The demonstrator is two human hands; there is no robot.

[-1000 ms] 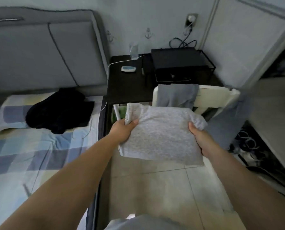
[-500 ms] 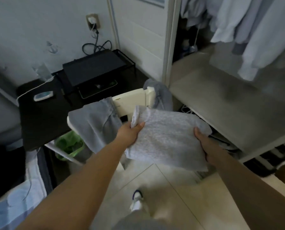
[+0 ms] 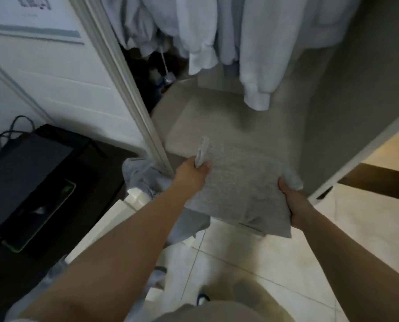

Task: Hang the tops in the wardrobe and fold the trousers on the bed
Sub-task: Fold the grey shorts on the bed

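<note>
Gripping a folded grey garment (image 3: pixel 238 182) by its two side edges, both hands hold it out level in front of the open wardrobe (image 3: pixel 333 101), above the front part of the wardrobe's beige shelf (image 3: pixel 193 117). The left hand (image 3: pixel 190 175) has its thumb pressed on top of the fabric near the upper left corner, with the fingers curled underneath and out of sight. The right hand (image 3: pixel 294 206) clasps the right edge, thumb on top and fingers hidden below the cloth. Pale hanging tops (image 3: pixel 251 43) occupy the rail space above the shelf. Another grey garment (image 3: pixel 147 175) is draped over a white chair (image 3: pixel 124 214) just left of the wardrobe's door frame. A black box (image 3: pixel 26 173) sits on a dark table at the left.
</note>
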